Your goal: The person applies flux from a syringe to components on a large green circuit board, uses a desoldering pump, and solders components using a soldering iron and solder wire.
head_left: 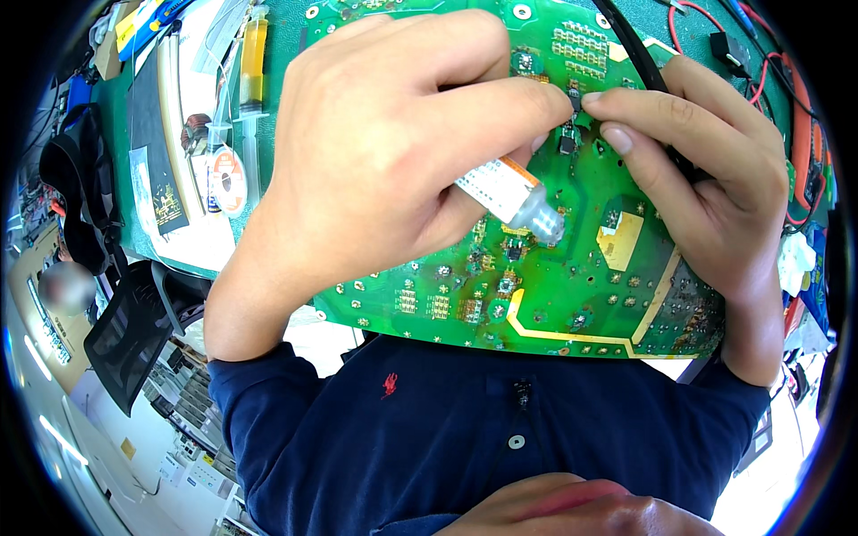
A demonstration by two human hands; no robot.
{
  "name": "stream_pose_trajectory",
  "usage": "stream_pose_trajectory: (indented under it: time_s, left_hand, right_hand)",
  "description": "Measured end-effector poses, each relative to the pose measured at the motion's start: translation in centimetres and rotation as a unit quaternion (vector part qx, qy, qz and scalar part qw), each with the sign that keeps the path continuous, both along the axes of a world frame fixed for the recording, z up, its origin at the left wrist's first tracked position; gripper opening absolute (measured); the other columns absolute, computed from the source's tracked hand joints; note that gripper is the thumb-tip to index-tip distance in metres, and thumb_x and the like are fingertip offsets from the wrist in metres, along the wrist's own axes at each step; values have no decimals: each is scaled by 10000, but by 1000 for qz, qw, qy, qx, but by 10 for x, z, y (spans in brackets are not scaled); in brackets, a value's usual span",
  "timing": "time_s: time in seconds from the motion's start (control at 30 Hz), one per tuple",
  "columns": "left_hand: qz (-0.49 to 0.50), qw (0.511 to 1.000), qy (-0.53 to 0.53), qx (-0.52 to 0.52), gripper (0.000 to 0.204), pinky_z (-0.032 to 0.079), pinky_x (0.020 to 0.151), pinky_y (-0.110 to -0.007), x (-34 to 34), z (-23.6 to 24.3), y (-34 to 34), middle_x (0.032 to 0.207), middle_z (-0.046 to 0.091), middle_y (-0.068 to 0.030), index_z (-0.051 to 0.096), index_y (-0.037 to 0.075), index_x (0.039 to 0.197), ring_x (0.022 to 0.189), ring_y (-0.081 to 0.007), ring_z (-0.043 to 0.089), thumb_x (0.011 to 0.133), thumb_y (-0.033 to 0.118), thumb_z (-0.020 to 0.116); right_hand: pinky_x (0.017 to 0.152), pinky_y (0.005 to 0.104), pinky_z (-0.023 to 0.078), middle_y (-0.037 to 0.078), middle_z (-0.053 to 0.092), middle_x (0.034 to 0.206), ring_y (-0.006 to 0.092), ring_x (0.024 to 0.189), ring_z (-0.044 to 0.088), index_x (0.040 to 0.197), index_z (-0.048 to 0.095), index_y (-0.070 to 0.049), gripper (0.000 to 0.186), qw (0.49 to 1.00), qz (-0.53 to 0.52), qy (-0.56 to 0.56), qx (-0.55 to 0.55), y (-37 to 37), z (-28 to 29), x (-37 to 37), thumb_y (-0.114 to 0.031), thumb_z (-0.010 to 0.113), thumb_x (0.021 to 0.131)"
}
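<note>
A large green circuit board (572, 295) lies in front of me, with small parts and gold strips on it. My left hand (384, 134) is over its left half, curled around a small white tube (505, 190) with an orange band and a clear, greyish end pointing toward me. Its index fingertip is beside a small black component (568, 139) on the board. Close by, my right hand (706, 161) has its thumb and index fingertips near that component. A slim black tool (633, 40), resembling tweezers, runs through the right hand; its lower part is hidden by the fingers.
A syringe with yellow contents (253, 67) and a small round spool (229, 181) lie left of the board on the green mat (112, 116). Red cables (767, 76) and a small black block (728, 52) are at the right. A black mesh chair (125, 335) stands at far left.
</note>
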State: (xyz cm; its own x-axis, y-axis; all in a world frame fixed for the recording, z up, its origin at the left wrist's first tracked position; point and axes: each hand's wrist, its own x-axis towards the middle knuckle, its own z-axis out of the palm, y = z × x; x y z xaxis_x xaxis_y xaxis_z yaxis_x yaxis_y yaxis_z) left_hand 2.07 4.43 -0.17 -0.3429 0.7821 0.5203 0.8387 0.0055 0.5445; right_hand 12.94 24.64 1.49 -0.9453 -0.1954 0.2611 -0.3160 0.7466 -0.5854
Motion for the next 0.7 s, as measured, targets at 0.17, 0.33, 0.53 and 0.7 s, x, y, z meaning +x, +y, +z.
stream_pose_trajectory:
  time_s: [0.17,0.33,0.53,0.7]
  left_hand:
    - [5,1000,-4,6,258,402,513,-292,0,-2,0,678,553,-51,769,62,979,584,-170,545,724,24,780]
    - [6,1000,-7,-3,261,406,516,-296,1,3,1,684,564,-51,766,62,982,589,-175,550,724,29,781]
    - [7,1000,9,-5,266,410,522,-302,0,2,1,689,573,-49,762,66,984,595,-180,555,720,37,783]
    - [7,1000,10,1,270,411,527,-304,0,2,2,685,569,-45,763,77,981,596,-182,555,714,49,789]
  right_hand:
    - [524,267,304,47,474,738,125,613,453,1014,739,-1,228,1000,3,3,2,0,0,0,51,727,793]
    - [525,268,311,51,485,744,128,618,460,1015,741,-3,232,1000,-1,-2,2,0,0,1,52,729,790]
    - [528,268,317,57,495,752,133,624,467,1017,743,-2,235,1000,-3,2,7,0,0,0,49,733,787]
    - [528,270,317,58,492,751,135,624,466,1023,743,-1,243,1000,-2,1,7,0,0,0,52,732,786]
